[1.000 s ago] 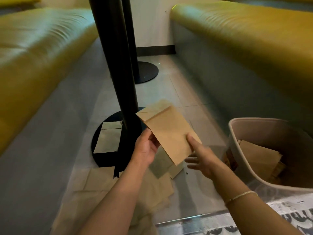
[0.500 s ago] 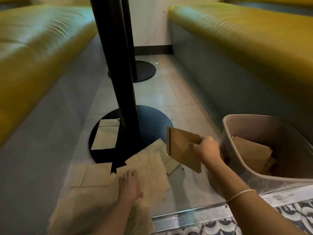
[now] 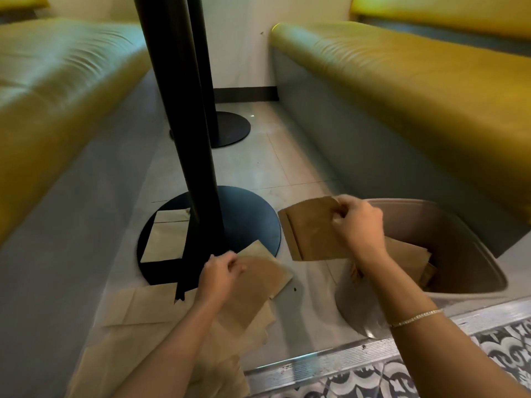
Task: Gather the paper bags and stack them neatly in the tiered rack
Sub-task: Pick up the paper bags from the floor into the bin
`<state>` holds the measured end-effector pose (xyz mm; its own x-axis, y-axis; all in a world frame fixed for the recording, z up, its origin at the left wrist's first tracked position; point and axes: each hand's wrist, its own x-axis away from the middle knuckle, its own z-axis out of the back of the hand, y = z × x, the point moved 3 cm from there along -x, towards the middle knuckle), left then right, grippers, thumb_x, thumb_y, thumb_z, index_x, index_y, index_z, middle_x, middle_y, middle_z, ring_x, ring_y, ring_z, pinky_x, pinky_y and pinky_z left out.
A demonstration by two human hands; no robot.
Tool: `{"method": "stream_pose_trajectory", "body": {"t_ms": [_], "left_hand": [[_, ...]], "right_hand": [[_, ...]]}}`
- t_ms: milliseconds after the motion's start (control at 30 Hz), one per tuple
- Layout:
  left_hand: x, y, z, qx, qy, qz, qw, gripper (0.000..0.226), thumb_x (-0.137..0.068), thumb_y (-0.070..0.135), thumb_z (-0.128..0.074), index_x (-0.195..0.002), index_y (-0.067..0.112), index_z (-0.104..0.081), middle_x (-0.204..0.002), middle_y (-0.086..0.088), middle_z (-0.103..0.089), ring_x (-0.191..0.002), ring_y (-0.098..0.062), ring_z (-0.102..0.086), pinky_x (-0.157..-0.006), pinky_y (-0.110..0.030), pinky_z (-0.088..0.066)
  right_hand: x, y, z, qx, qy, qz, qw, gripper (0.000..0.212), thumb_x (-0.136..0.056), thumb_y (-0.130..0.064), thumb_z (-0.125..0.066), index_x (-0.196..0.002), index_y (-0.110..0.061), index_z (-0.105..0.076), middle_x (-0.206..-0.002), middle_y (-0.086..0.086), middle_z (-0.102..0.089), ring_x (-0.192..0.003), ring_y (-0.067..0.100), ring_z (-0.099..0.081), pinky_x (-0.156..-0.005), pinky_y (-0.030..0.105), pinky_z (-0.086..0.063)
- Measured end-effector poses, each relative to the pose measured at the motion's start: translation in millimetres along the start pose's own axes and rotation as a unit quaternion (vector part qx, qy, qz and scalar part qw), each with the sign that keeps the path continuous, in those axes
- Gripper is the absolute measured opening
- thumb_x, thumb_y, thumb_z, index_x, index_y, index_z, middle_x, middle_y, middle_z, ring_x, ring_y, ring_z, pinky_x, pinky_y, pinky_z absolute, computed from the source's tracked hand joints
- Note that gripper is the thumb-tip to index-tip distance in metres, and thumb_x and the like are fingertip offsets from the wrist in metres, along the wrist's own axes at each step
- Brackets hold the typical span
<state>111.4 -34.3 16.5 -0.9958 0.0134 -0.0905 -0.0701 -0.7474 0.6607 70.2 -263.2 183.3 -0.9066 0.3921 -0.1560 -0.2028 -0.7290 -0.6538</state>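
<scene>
Paper bags [image 3: 413, 255] lie in the bin [image 3: 471, 245]; right hand [image 3: 357, 225] grips another.

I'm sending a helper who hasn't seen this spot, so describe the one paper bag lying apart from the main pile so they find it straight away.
Find the nearer black table pole between the yellow benches; its round black base sits on the floor. The pale paper bag lies flat on that base, left of the pole. Unlike the other floor bags heaped near the left hand, it lies alone on black metal.
</scene>
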Motion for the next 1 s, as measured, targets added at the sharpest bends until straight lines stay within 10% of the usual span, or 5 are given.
{"method": "stream_pose_trajectory", "body": {"t_ms": [267,600,733,833,1000], "left_hand": [[-42,127,65,0.251,0.154,-0.012,0.956,0.013,-0.084,0.022,-0.068,-0.086,0.010,-0.062,-0.080,0.003,-0.065,-0.073,-0.009,-0.059,-0.063,-0.014,-0.039],[-43,226,72,0.337,0.104,-0.116,0.929,0.016,-0.074,0.035,-0.074,-0.074,0.025,-0.061,-0.077,-0.002,-0.070,-0.078,-0.025,-0.068,-0.077,-0.046,-0.056],[-27,259,67,0.267,0.060,-0.196,0.941,0.011,-0.079,0.024,-0.073,-0.085,0.020,-0.065,-0.069,0.016,-0.061,-0.066,0.002,-0.059,-0.065,-0.011,-0.049],[-17,273,64,0.253,0.036,-0.239,0.937,0.012,-0.080,0.021,-0.072,-0.091,0.017,-0.068,-0.069,0.021,-0.058,-0.062,0.011,-0.055,-0.060,-0.002,-0.042],[-17,274,60,0.272,-0.003,-0.215,0.938,0.032,-0.080,0.023,-0.072,-0.110,0.016,-0.062,-0.093,0.010,-0.063,-0.079,0.004,-0.058,-0.069,0.002,-0.042]], "right_hand": [[-15,-11,140,0.059,0.155,0.000,0.986,0.037,-0.090,0.000,-0.050,-0.123,-0.011,-0.059,-0.119,0.013,-0.062,-0.109,0.028,-0.057,-0.095,0.037,-0.044],[-31,40,159,0.200,-0.028,-0.011,0.979,0.059,-0.081,-0.022,-0.071,-0.135,-0.014,-0.047,-0.134,0.011,-0.053,-0.120,0.027,-0.051,-0.098,0.034,-0.040],[-25,-2,161,0.078,0.045,0.136,0.987,0.084,-0.072,-0.020,-0.079,-0.142,-0.020,-0.034,-0.143,0.007,-0.042,-0.127,0.022,-0.043,-0.106,0.030,-0.033],[-26,-21,159,0.134,0.007,0.171,0.976,0.048,-0.078,-0.009,-0.071,-0.123,-0.021,-0.059,-0.117,0.002,-0.063,-0.106,0.016,-0.057,-0.087,0.016,-0.038],[-30,0,166,0.176,0.025,0.078,0.981,0.030,-0.084,-0.001,-0.055,-0.104,-0.020,-0.068,-0.102,0.006,-0.068,-0.096,0.026,-0.062,-0.084,0.047,-0.054]]}}
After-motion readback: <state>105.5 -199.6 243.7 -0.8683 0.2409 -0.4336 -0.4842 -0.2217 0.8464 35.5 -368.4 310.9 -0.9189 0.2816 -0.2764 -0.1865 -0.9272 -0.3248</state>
